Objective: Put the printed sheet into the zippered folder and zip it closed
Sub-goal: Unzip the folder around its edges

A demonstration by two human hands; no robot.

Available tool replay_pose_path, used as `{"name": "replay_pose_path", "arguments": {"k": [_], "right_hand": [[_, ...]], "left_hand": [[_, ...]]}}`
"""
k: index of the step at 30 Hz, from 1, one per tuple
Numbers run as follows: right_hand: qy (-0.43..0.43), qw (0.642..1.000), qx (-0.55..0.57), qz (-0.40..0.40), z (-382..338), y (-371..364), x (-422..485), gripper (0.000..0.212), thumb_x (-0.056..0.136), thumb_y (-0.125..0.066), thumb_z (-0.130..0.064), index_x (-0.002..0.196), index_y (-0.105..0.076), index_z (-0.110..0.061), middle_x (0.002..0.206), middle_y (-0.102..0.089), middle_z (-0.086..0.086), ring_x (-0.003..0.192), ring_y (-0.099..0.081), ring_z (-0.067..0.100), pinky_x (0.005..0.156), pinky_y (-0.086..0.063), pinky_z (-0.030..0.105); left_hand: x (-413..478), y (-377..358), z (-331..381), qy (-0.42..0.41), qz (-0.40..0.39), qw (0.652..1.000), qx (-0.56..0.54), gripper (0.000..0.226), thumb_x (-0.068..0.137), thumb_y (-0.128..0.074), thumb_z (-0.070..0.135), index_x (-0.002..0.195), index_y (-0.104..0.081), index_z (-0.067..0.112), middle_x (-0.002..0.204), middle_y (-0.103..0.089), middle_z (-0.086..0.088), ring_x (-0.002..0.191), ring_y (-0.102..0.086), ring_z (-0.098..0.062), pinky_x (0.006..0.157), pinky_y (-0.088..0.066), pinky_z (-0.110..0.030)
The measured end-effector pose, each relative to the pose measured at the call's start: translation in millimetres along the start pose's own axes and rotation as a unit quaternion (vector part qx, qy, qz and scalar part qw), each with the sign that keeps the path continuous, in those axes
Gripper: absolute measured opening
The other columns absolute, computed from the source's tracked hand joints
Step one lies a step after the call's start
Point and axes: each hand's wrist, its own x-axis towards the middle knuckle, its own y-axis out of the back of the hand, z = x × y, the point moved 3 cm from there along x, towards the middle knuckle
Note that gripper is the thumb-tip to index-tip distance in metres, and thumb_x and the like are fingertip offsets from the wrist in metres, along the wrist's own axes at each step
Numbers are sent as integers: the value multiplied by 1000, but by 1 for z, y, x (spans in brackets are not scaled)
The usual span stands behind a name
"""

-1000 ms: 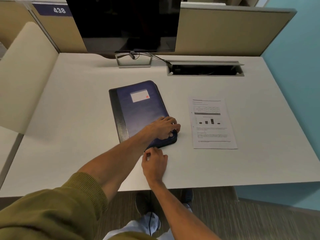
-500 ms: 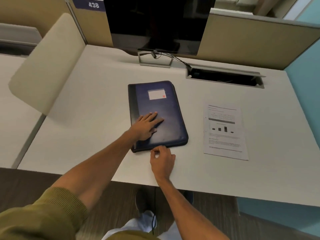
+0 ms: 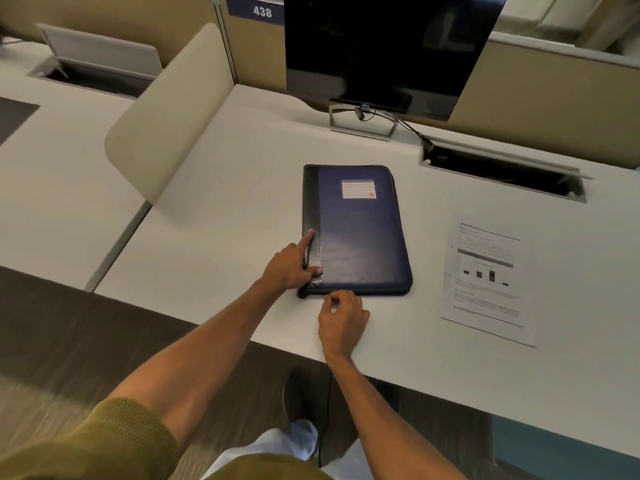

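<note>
A dark blue zippered folder point(image 3: 360, 244) with a white label lies closed on the white desk point(image 3: 225, 209). My left hand point(image 3: 289, 268) rests against its black spine edge, index finger straight along the side and thumb lying on the cover near the front left corner. My right hand point(image 3: 341, 320) is curled at the folder's near edge and pinches something small there, seemingly the zipper pull, which my fingers hide. The printed sheet point(image 3: 488, 278), with a table and a bar chart, lies flat to the right of the folder, apart from it and from both hands.
A black monitor point(image 3: 381, 53) on a metal stand is behind the folder. An open cable hatch point(image 3: 502, 171) is sunk into the desk at the back right. A beige divider panel point(image 3: 166, 112) borders the left side. The desk's front edge runs just under my wrists.
My left hand has slid off the cover to the folder's left spine edge. My right hand stays at the near edge and has moved left along it. The camera view has swung.
</note>
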Motion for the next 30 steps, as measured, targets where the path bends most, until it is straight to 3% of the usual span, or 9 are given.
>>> {"name": "replay_pose_path", "arguments": {"k": [8,18,21,24,30], "right_hand": [[28,997,60,-48,-8,-18,-14,9,98,-73,-22,106,-72,-18,106,-72,-3,99,-60,13,91,-55,28],[18,994,89,-60,-15,-27,-11,6,100,-70,-17,105,-69,-16,104,-69,-2,100,-59,13,92,-56,30],[35,993,79,-76,-5,-23,-11,7,100,-69,-19,107,-68,-17,107,-69,-3,101,-59,12,92,-56,28],[41,994,65,-76,1,-16,-6,10,101,-69,-22,110,-70,-19,110,-70,-4,103,-59,11,94,-55,28],[121,986,5,-114,-4,-4,5,22,100,-67,-37,113,-74,-21,109,-73,-8,103,-62,9,96,-52,29]], "left_hand": [[-2,1,-4,-5,33,994,108,95,98,-59,69,171,-9,35,126,-70,-11,112,-70,-35,95,-58,-44],[4,-3,-5,1,14,999,43,95,100,-65,60,170,-6,35,129,-67,-21,112,-68,-42,100,-57,-52],[2,-3,-4,5,18,1000,24,95,97,-68,61,169,-11,35,125,-69,-19,110,-69,-42,98,-57,-52],[-3,-5,-2,32,37,999,-22,94,94,-71,63,163,-20,24,121,-73,-14,104,-73,-39,94,-60,-52],[-35,-16,-7,28,150,985,-76,52,105,-55,59,137,-48,20,119,-69,-2,103,-69,-24,90,-60,-45]]}}
